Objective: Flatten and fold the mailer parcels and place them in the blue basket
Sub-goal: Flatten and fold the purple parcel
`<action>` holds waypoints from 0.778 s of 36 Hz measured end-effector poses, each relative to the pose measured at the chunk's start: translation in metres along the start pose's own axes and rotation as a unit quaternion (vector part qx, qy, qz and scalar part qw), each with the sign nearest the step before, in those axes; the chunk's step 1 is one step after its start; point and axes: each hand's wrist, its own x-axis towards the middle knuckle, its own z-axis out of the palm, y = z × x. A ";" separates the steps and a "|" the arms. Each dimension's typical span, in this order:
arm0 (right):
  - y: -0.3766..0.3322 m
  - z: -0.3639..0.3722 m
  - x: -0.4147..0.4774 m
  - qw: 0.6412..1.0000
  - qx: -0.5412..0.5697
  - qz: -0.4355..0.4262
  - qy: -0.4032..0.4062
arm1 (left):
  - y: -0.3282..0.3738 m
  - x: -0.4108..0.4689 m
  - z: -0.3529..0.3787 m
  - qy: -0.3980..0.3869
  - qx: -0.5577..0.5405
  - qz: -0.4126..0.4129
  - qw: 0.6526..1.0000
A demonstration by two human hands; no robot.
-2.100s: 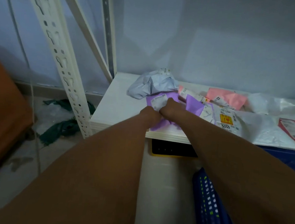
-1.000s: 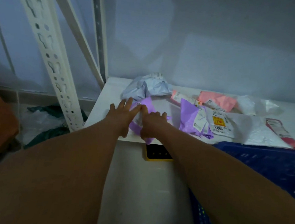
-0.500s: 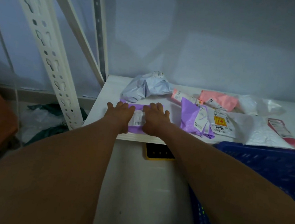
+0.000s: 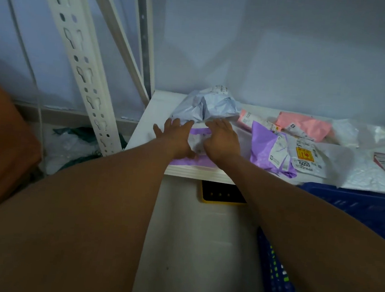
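A purple mailer (image 4: 197, 141) with a white label lies flat at the front left of the white shelf (image 4: 147, 123). My left hand (image 4: 176, 136) presses palm-down on its left part, fingers spread. Flat on its right part rests my right hand (image 4: 222, 140), also palm-down. Neither hand grips anything. The blue basket (image 4: 353, 206) stands below the shelf's front edge at the right, partly hidden by my right arm.
Behind my hands sits a crumpled grey-blue mailer (image 4: 210, 106). A second purple mailer (image 4: 269, 150), a labelled white mailer (image 4: 306, 159), pink mailers (image 4: 305, 125) and clear bags (image 4: 360, 135) cover the shelf's right. A white slotted rack post (image 4: 78, 59) rises at left. A yellow-edged black object (image 4: 222, 195) sits under the shelf.
The purple mailer went from bunched between my fists to spread flat on the shelf. Both hands opened and slid forward and apart across it.
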 end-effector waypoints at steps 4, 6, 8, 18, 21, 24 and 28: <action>0.001 0.002 0.002 0.999 0.042 -0.005 0.024 | 0.004 0.006 0.003 0.017 -0.097 -0.017 0.995; 0.005 0.007 0.004 0.999 0.035 -0.014 0.014 | 0.003 0.006 0.005 0.030 -0.096 -0.007 0.995; 0.008 0.013 0.004 0.999 0.002 -0.035 0.009 | 0.001 0.002 0.006 0.032 -0.021 0.024 0.999; 0.000 0.029 0.013 0.988 -0.115 -0.099 0.008 | -0.022 0.010 0.028 0.160 0.088 0.089 0.979; -0.002 0.036 0.020 0.988 -0.096 -0.119 -0.015 | -0.020 0.014 0.034 0.142 0.056 0.079 0.985; 0.001 0.042 0.025 0.986 -0.084 -0.140 -0.035 | -0.017 0.016 0.041 0.129 0.032 0.070 0.989; 0.006 0.046 0.023 0.985 -0.075 -0.151 -0.041 | -0.017 0.018 0.054 0.128 0.028 0.065 0.989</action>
